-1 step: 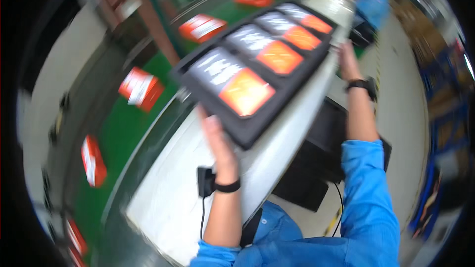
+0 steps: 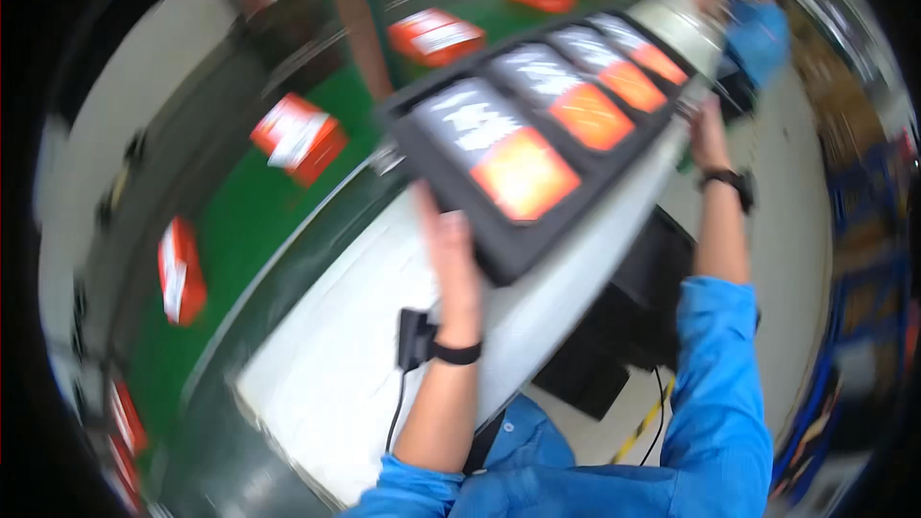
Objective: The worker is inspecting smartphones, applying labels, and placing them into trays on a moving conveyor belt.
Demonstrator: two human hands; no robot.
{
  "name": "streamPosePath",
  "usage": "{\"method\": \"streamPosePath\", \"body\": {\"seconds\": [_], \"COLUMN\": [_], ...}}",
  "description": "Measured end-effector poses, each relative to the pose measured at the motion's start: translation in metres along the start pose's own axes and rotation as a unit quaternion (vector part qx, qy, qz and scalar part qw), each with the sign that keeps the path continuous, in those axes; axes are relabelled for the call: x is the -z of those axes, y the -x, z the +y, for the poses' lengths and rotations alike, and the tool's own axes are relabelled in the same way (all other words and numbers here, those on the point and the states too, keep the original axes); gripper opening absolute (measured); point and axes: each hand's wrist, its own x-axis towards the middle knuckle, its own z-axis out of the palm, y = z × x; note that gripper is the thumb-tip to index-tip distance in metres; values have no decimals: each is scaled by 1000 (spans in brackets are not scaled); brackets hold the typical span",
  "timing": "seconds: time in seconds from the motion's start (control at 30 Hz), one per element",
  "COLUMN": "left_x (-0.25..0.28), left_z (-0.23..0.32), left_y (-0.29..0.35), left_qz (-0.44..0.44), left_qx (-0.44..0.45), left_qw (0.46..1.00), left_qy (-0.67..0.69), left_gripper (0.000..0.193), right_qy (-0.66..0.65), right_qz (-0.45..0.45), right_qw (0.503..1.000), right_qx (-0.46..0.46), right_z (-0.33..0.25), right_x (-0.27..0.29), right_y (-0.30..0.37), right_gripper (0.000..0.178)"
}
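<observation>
Fingers of my left hand (image 2: pixel 449 247) curl under the near end of the tray (image 2: pixel 499 249); my right hand (image 2: pixel 708 134) grips its far edge, fingers hidden. I judge the tray lifted, not yet set down, above the white bench (image 2: pixel 336 364). It looks like dark foam, holding flat packs (image 2: pixel 523 171), orange and grey. Red boxes (image 2: pixel 299 137) ride the green belt (image 2: pixel 240 240).

one black tray (image 2: pixel 513 254), four packs (image 2: pixel 499 149), two hands (image 2: pixel 451 249)

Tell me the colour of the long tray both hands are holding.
Black tray, holding orange-and-white packs; only the head view shows it.
</observation>
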Motion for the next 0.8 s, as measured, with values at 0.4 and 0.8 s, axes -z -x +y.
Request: {"method": "streamPosePath", "body": {"seconds": [0.4,0.8], "left_x": [8,145], "left_z": [59,132], "left_y": [12,45], "left_qz": [82,39], "left_qx": [-21,89], "left_qw": [996,944], "left_qy": [-11,316], "left_gripper": [92,70], "right_qy": [-158,-127], "right_qz": [12,199], "right_qw": [982,964], "right_qx": [-105,-119], "right_z": [-86,-127], "right_x": [-37,-37], "right_y": [38,270], "right_gripper": [46,67]}}
